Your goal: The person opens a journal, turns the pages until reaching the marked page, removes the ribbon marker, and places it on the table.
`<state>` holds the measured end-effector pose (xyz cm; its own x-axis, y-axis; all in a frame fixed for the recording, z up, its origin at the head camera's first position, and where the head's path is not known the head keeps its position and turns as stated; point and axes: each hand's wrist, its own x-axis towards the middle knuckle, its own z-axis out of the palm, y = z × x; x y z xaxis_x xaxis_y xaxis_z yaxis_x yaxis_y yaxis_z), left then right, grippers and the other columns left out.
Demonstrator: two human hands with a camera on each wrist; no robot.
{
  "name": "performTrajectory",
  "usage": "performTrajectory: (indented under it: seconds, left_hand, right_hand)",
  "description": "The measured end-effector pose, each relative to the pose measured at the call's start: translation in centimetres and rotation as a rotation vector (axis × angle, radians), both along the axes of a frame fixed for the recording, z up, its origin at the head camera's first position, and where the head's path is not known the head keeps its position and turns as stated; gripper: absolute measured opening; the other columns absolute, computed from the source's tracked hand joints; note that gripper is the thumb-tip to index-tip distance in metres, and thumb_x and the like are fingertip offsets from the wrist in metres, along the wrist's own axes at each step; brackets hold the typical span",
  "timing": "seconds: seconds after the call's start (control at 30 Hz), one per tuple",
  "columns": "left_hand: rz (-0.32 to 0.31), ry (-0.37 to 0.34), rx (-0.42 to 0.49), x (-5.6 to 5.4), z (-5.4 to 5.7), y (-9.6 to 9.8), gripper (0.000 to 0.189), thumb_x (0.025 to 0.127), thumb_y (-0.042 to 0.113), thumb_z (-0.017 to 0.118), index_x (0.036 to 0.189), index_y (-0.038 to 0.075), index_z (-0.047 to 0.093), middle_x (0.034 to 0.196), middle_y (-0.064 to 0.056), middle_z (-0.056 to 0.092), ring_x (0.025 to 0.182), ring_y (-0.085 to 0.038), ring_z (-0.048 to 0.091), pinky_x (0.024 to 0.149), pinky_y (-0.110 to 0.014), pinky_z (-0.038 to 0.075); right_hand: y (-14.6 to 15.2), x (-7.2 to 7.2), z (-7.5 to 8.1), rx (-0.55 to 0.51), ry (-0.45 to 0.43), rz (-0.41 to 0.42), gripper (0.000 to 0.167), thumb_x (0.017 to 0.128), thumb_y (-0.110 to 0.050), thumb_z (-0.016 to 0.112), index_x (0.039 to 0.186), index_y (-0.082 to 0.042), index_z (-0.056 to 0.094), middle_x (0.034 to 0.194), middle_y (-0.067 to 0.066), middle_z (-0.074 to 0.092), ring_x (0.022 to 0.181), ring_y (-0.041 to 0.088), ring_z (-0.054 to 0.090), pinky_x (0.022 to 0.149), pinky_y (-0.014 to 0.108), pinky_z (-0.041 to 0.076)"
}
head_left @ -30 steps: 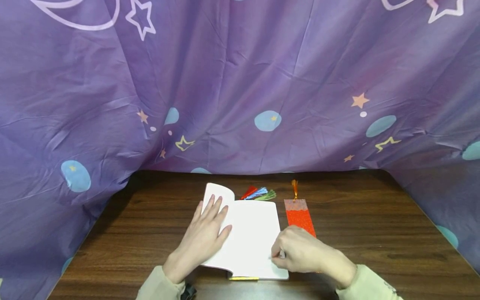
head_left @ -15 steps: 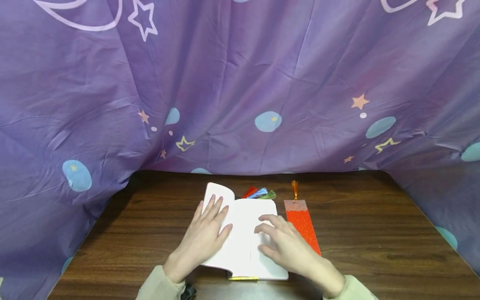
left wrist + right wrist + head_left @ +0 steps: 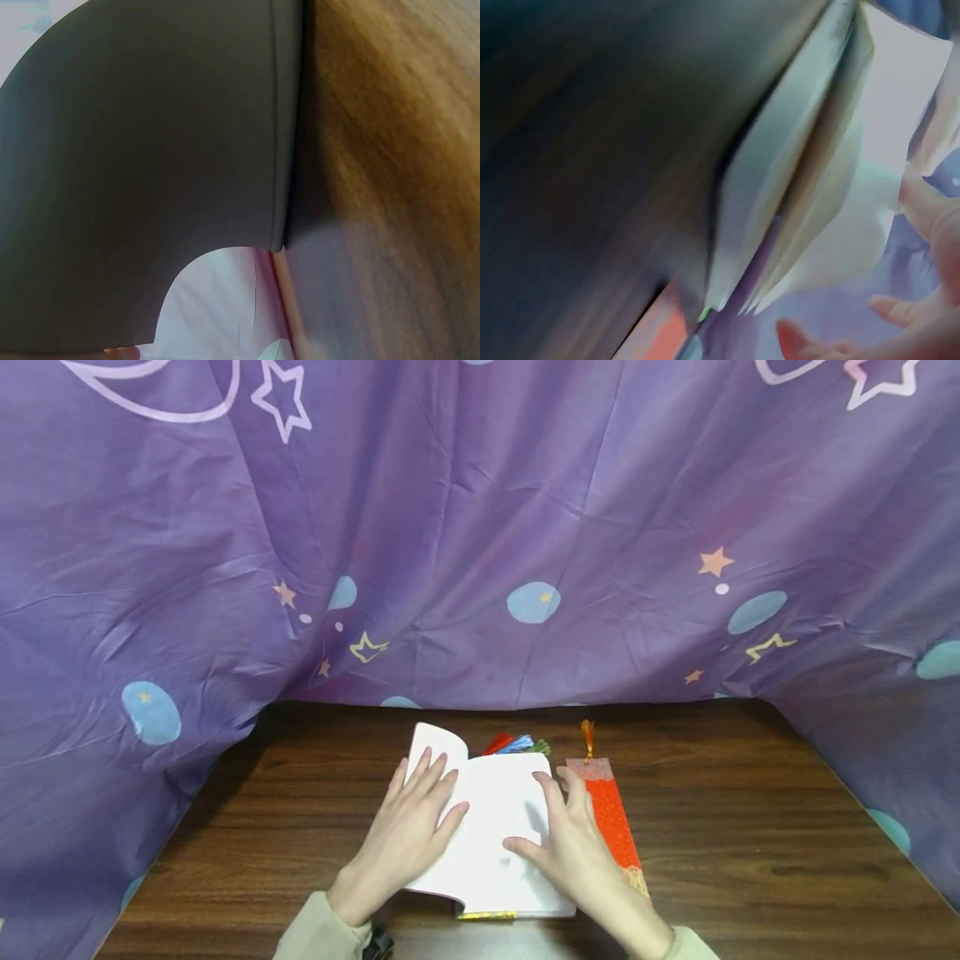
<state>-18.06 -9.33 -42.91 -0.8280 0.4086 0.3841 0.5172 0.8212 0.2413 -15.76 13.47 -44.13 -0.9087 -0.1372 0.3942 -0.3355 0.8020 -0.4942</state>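
Note:
A notebook with blank white pages lies spread on the table, its left leaves curving up from the table. My left hand rests flat on the left page, fingers straight and together. Over the right page is my right hand, thumb above the paper and fingers spread near the right edge. In the right wrist view the right-side leaves stand fanned apart, the right thumb against or close to the paper. A red bookmark with an orange tassel lies beside the notebook, partly behind the right hand.
Red, blue and green tassels stick out beyond the notebook's far edge. A yellow strip shows at its near edge. The brown wooden table meets a purple curtain at the back.
My right hand, curled at the lower right of the page a second ago, has spread its fingers and moved toward the page's upper right edge. The left hand has stayed on the left page.

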Motion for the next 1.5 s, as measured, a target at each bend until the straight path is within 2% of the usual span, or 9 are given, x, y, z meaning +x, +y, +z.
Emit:
performTrajectory:
  seconds: [0.17, 0.27, 0.4, 0.53, 0.63, 0.77, 1.13, 1.33, 1.5]
  left_hand:
    - [0.004, 0.001, 0.002, 0.1, 0.1, -0.2, 0.049, 0.100, 0.038, 0.051, 0.134, 0.003, 0.059, 0.148, -0.018, 0.043, 0.143, -0.033, 0.027, 0.118, -0.052, 0.008]
    - [0.002, -0.002, 0.003, 0.2, 0.0, -0.2, 0.049, 0.100, 0.037, 0.051, 0.134, 0.003, 0.059, 0.148, -0.018, 0.043, 0.143, -0.034, 0.027, 0.118, -0.052, 0.008]
    - [-0.004, 0.000, 0.004, 0.1, 0.0, -0.1, 0.049, 0.099, 0.038, 0.052, 0.134, 0.003, 0.059, 0.148, -0.018, 0.043, 0.143, -0.034, 0.027, 0.118, -0.051, 0.007]
    - [-0.012, 0.007, 0.011, 0.1, -0.2, 0.0, 0.048, 0.100, 0.037, 0.052, 0.134, 0.004, 0.059, 0.148, -0.018, 0.043, 0.143, -0.034, 0.027, 0.118, -0.051, 0.006]
    - [-0.009, 0.005, 0.009, 0.0, -0.2, 0.0, 0.048, 0.099, 0.037, 0.052, 0.134, 0.004, 0.059, 0.148, -0.018, 0.043, 0.143, -0.033, 0.027, 0.118, -0.051, 0.007]
    - [-0.009, -0.005, -0.002, -0.1, -0.2, 0.4, 0.048, 0.100, 0.038, 0.052, 0.134, 0.004, 0.059, 0.149, -0.017, 0.042, 0.144, -0.033, 0.026, 0.118, -0.051, 0.007]
    - [-0.016, -0.026, -0.030, -0.2, 0.4, 1.1, 0.049, 0.101, 0.039, 0.050, 0.134, 0.005, 0.059, 0.151, -0.014, 0.041, 0.144, -0.031, 0.025, 0.118, -0.049, 0.007]
    - [-0.027, -0.026, -0.016, -0.3, 0.6, 1.5, 0.047, 0.100, 0.038, 0.052, 0.132, 0.005, 0.060, 0.150, -0.016, 0.042, 0.144, -0.032, 0.025, 0.118, -0.049, 0.007]
    - [-0.031, -0.038, -0.022, -0.3, 0.5, 1.8, 0.046, 0.100, 0.038, 0.052, 0.132, 0.005, 0.061, 0.150, -0.016, 0.041, 0.144, -0.032, 0.024, 0.118, -0.050, 0.007]
  right_hand:
    - [0.7, 0.1, 0.4, 0.096, -0.128, -0.068, 0.090, 0.073, -0.049, 0.082, 0.138, -0.001, 0.041, 0.115, 0.028, 0.045, 0.082, 0.036, 0.059, 0.064, 0.044, 0.055]
    - [0.7, 0.4, 0.6, 0.188, -0.234, -0.089, 0.095, 0.074, -0.063, 0.073, 0.139, -0.002, 0.040, 0.099, 0.023, 0.051, 0.058, 0.027, 0.055, 0.050, 0.041, 0.050]
    - [1.0, 0.8, 0.7, 0.257, -0.285, 0.002, 0.093, 0.072, -0.069, 0.069, 0.134, -0.004, 0.048, 0.098, 0.018, 0.056, 0.060, 0.025, 0.057, 0.052, 0.044, 0.051]
    - [2.0, 0.8, 0.9, 0.375, -0.213, 0.238, 0.085, 0.066, -0.069, 0.072, 0.128, -0.012, 0.058, 0.117, 0.015, 0.054, 0.091, 0.027, 0.058, 0.071, 0.045, 0.050]
    - [2.9, 0.5, 1.2, 0.480, -0.187, 0.412, 0.091, 0.061, -0.068, 0.075, 0.134, -0.016, 0.057, 0.141, 0.014, 0.046, 0.125, 0.034, 0.045, 0.090, 0.053, 0.043]
    - [3.6, 0.0, 1.8, 0.553, -0.226, 0.510, 0.094, 0.060, -0.055, 0.085, 0.139, -0.018, 0.052, 0.148, 0.011, 0.044, 0.136, 0.036, 0.037, 0.102, 0.061, 0.034]
    - [3.3, 0.3, 1.7, 0.699, -0.090, 0.609, 0.076, 0.068, -0.043, 0.087, 0.134, -0.020, 0.055, 0.134, 0.006, 0.056, 0.124, 0.025, 0.051, 0.100, 0.058, 0.039]
    - [3.9, -0.2, 1.8, 0.625, 0.053, 0.775, 0.016, 0.078, -0.021, 0.080, 0.088, -0.023, 0.068, 0.080, -0.018, 0.059, 0.077, 0.001, 0.057, 0.080, 0.036, 0.050]
    - [4.2, -0.6, 1.6, 0.582, 0.152, 0.819, 0.025, 0.075, -0.014, 0.079, 0.064, -0.027, 0.061, 0.062, -0.021, 0.051, 0.058, -0.002, 0.050, 0.055, 0.019, 0.041]
